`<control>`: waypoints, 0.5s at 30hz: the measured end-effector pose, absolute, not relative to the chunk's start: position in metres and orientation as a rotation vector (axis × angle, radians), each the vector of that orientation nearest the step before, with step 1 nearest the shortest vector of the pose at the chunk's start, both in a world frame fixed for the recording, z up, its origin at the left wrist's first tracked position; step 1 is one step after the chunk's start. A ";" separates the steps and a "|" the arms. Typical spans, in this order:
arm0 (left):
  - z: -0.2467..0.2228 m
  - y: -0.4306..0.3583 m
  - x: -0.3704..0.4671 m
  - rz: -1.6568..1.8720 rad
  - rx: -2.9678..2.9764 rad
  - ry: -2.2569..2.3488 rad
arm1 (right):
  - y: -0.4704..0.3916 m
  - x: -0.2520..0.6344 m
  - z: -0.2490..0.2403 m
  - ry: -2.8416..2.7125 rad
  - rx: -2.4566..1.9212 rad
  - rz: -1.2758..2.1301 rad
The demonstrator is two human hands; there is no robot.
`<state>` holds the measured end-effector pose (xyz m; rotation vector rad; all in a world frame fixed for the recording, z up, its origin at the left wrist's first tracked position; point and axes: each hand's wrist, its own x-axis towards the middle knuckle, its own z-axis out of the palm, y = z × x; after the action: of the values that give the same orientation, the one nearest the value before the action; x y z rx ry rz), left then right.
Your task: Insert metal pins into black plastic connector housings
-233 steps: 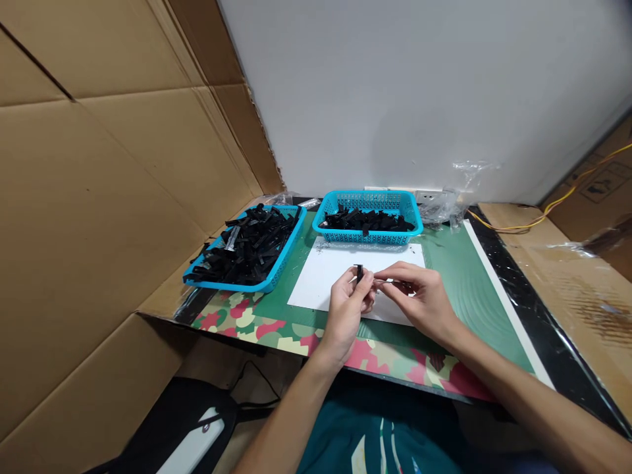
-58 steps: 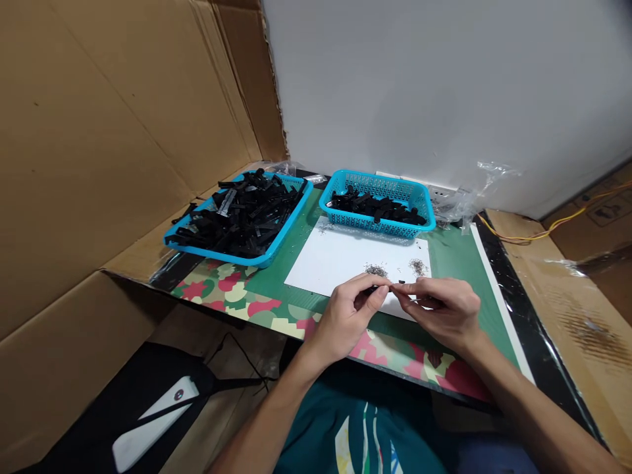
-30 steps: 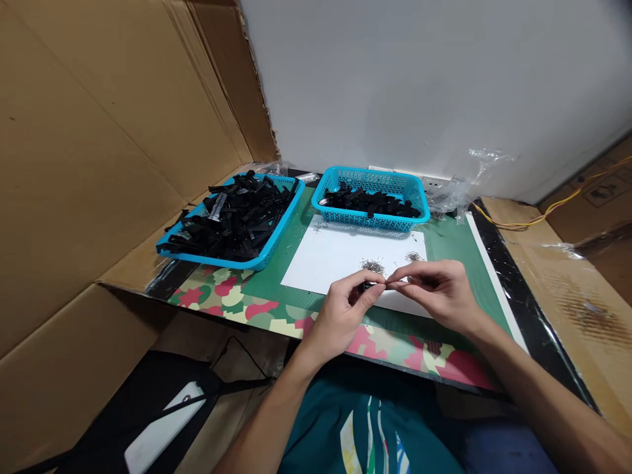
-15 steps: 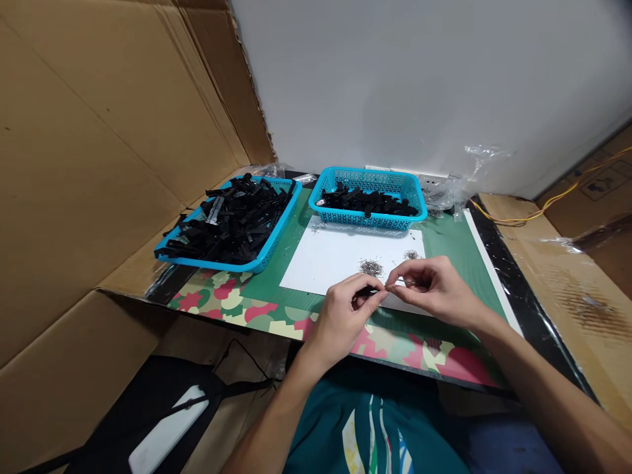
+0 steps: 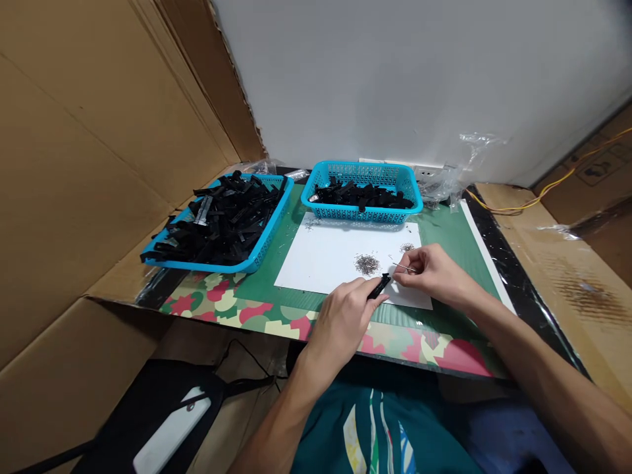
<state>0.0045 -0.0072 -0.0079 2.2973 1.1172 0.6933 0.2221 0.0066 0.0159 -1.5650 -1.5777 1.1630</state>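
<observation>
Over the near edge of the white sheet [image 5: 316, 253], my left hand [image 5: 343, 316] grips a small black part [image 5: 380, 287] between thumb and fingers. My right hand [image 5: 430, 273] is just to its right, pinching a thin metal tool [image 5: 405, 267] that points left over the sheet. The hands are a little apart. Just beyond the black part lies a pile of tiny brownish metal pieces [image 5: 367, 264]. A smaller pile [image 5: 407, 248] sits by the right fingertips.
A large blue basket [image 5: 269, 243] heaped with black parts stands on the left; a smaller blue basket [image 5: 365, 214] of black parts is behind the sheet. Clear plastic bags [image 5: 441, 184] lie at the back right. Cardboard [image 5: 113, 131] walls the left side.
My hands have separated; the black part now shows above my left fingers, and the thin tool shows clearly in my right fingers. The view has shifted slightly.
</observation>
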 end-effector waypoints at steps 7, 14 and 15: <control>-0.006 -0.011 0.006 0.631 2.392 1.146 | 0.007 0.216 0.009 -1.601 -1.605 1.073; -0.006 -0.012 0.006 0.629 2.410 1.143 | 0.005 0.213 0.003 -1.692 -1.592 0.936; -0.006 -0.013 0.006 0.628 2.410 1.143 | 0.004 0.213 0.003 -1.702 -1.587 0.937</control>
<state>0.0061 -0.0126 -0.0061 2.4101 1.1425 0.6278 0.2133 0.0044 0.0032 -1.5867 -1.7024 0.9373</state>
